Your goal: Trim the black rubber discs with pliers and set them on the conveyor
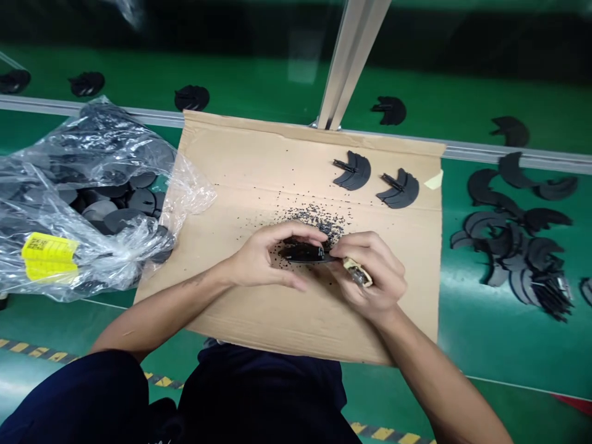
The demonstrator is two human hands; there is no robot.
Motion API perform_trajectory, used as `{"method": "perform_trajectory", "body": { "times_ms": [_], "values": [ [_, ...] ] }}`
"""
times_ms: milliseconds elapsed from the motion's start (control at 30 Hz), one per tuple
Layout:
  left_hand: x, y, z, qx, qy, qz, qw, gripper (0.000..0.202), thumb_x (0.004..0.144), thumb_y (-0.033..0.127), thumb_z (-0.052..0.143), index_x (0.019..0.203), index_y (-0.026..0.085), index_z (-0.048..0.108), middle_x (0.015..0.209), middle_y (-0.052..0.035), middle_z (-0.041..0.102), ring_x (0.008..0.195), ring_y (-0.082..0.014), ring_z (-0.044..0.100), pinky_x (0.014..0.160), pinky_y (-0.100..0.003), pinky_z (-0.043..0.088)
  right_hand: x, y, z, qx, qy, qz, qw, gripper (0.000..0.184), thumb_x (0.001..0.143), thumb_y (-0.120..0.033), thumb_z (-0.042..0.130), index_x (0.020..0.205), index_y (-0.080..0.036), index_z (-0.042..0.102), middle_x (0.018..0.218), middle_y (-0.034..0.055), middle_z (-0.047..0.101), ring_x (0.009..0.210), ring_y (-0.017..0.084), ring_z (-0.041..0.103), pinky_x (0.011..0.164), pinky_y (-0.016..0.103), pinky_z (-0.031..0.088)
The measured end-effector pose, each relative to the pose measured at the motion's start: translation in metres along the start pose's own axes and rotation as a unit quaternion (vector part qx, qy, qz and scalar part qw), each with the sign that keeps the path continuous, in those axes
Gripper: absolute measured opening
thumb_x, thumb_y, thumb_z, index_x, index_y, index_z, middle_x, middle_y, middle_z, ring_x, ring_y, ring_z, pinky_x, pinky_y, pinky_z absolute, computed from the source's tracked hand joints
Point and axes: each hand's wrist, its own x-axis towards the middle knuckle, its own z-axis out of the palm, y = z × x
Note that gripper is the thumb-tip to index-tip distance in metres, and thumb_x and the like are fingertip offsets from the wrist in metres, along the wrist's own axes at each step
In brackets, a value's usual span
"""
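Head view shows me the left hand [261, 256] curled around a black part [303, 253], above the cardboard sheet [259, 320]; whether it really grips, I cannot tell. I see the right hand [377, 274] closed on a cream-coloured tool [359, 273], just beside the part's right end.

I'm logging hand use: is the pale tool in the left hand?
No, the tool is in the right hand, to the right of the left hand.

Left hand [254, 259] cupped, thumb spread wide — right hand [382, 280] curled in grip.
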Motion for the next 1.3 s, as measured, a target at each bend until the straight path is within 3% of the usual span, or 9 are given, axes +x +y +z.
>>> {"method": "perform_trajectory", "body": {
  "times_ms": [67, 133, 400, 767, 1133, 1300],
  "values": [
    [0.0, 0.0, 0.002, 0.094, 0.042, 0.047, 0.994, 0.035, 0.082, 0.032, 0.082, 0.114, 0.02, 0.073, 0.099, -0.0075, 0.075, 0.093, -0.0163, 0.071, 0.085, -0.029, 0.057, 0.003, 0.003, -0.002, 0.014, -0.022, 0.022, 0.999, 0.02, 0.086, -0.015, 0.07, 0.104, -0.023, 0.067, 0.092, 0.0058, 0.07, 0.08, 0.019, 0.068, 0.067, 0.033, 0.055],
    [0.0, 0.0, 0.002, 0.156, 0.07, 0.069, 0.983, 0.024, 0.086, 0.024, 0.077, 0.109, 0.018, 0.074, 0.095, -0.0063, 0.075, 0.089, -0.0141, 0.069, 0.081, -0.027, 0.057, 0.006, 0.007, -0.004, 0.009, -0.051, 0.044, 0.998, 0.023, 0.087, -0.017, 0.069, 0.109, -0.022, 0.065, 0.094, 0.006, 0.07, 0.08, 0.019, 0.066, 0.068, 0.033, 0.054],
    [0.001, -0.003, -0.003, 0.201, 0.091, 0.081, 0.972, 0.022, 0.089, 0.025, 0.074, 0.11, 0.018, 0.074, 0.095, -0.006, 0.075, 0.087, -0.0127, 0.069, 0.079, -0.026, 0.057, 0.009, 0.024, -0.011, -0.199, -0.153, 0.002, 0.968, 0.02, 0.091, -0.018, 0.057, 0.111, -0.019, 0.06, 0.09, 0.0085, 0.066, 0.08, 0.022, 0.058, 0.07, 0.036, 0.048],
    [0.0, -0.004, -0.001, 0.205, 0.08, 0.099, 0.97, 0.022, 0.088, 0.024, 0.075, 0.109, 0.019, 0.075, 0.09, -0.0048, 0.077, 0.083, -0.013, 0.07, 0.075, -0.027, 0.058, 0.007, 0.024, -0.011, -0.256, -0.152, -0.023, 0.954, 0.016, 0.095, -0.016, 0.054, 0.108, -0.018, 0.063, 0.087, 0.007, 0.068, 0.078, 0.02, 0.055, 0.068, 0.033, 0.045],
    [-0.001, -0.006, 0.003, 0.206, 0.114, 0.122, 0.964, 0.02, 0.086, 0.027, 0.078, 0.106, 0.021, 0.077, 0.083, -0.0035, 0.078, 0.075, -0.0125, 0.071, 0.07, -0.025, 0.058, 0.01, 0.016, -0.015, -0.374, -0.15, -0.076, 0.912, 0.018, 0.094, -0.013, 0.053, 0.104, -0.016, 0.067, 0.079, 0.0055, 0.065, 0.072, 0.018, 0.047, 0.063, 0.03, 0.039],
    [-0.002, -0.006, 0.001, 0.209, 0.101, 0.127, 0.964, 0.02, 0.085, 0.026, 0.079, 0.104, 0.019, 0.077, 0.082, -0.0035, 0.077, 0.074, -0.0122, 0.069, 0.068, -0.025, 0.057, 0.007, 0.017, -0.011, -0.382, -0.139, -0.088, 0.909, 0.02, 0.092, -0.006, 0.051, 0.084, -0.017, 0.066, 0.066, 0.0008, 0.058, 0.064, 0.014, 0.044, 0.059, 0.028, 0.036]
  ]
}}
